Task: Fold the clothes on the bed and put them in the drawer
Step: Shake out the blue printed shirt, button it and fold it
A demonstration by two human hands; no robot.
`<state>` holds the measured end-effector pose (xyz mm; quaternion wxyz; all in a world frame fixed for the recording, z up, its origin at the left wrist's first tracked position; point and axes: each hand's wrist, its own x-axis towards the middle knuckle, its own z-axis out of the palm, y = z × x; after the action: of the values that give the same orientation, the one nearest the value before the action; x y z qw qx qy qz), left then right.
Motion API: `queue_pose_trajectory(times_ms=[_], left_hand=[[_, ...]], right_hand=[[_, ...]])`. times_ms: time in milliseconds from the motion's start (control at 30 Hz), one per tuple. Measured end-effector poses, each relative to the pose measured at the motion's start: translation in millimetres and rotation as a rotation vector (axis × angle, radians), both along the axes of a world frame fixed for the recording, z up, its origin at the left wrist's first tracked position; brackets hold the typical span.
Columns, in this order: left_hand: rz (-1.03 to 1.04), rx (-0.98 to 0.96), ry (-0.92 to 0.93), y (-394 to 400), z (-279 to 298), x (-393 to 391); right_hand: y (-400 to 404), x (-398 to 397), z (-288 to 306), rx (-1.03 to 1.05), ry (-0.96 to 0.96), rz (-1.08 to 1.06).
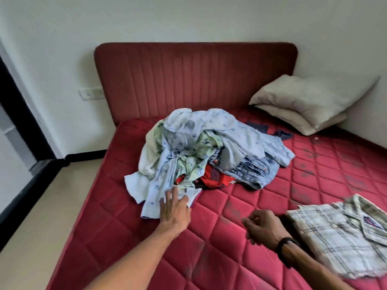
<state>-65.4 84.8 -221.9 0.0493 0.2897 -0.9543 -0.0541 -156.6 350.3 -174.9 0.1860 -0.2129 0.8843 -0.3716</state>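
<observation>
- The bed point(209, 237) has a bare red quilted mattress with dark smudges across its right part, and a red padded headboard point(194, 78) behind it.
- A heap of unfolded clothes point(205, 151) lies near the middle of the mattress: a pale blue printed shirt on top, a light green printed piece under it, something red low in the heap, and faded jeans point(253, 172) on the right side.
- The left hand point(174, 212) reaches to the near edge of the heap, fingers straight and spread, fingertips touching the pale blue cloth; its grip is wide and closes on nothing.
- The right hand point(263, 229) hovers just above the mattress, between the heap and the folded shirt, fingers loosely curled, holding nothing. A dark band sits on its wrist.
- A folded plaid shirt point(343, 233) lies flat on the mattress at the near right, just beside the right hand.
- Two pale pillows point(303, 101) are stacked in the far right corner against the wall.
- A small dark cloth point(272, 130) lies between the heap and the pillows.
</observation>
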Motion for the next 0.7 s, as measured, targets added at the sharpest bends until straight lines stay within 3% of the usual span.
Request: queue_pose_trajectory(times_ms=[100,200,333,433,533,600,633,700], left_hand=[[0.087,0.003,0.206,-51,-19,20],[0.104,0.092,0.255,-83,-32,26],[0.093,0.471,0.490,-84,-7,21],[-0.308,0.689,0.292,-67,26,31],[-0.787,0.919,-0.213,-29,44,57],[-0.864,0.879,-0.446,-17,40,77],[-0.814,0.884,-0.445,-18,38,85],[-0.568,0.993,-0.132,-35,37,95]], right_hand=[[-69,-4,2,0.041,0.084,0.087],[-142,-19,6,0.042,0.233,0.118],[-232,-36,22,-0.082,0.266,0.072],[-277,-46,33,-0.068,0.189,0.058],[-280,-33,19,-0.056,-0.023,-0.015],[-258,-4,10,-0.130,-0.051,-0.113],[-244,9,4,-0.158,-0.003,-0.141],[-206,39,-1,-0.177,0.104,-0.123]])
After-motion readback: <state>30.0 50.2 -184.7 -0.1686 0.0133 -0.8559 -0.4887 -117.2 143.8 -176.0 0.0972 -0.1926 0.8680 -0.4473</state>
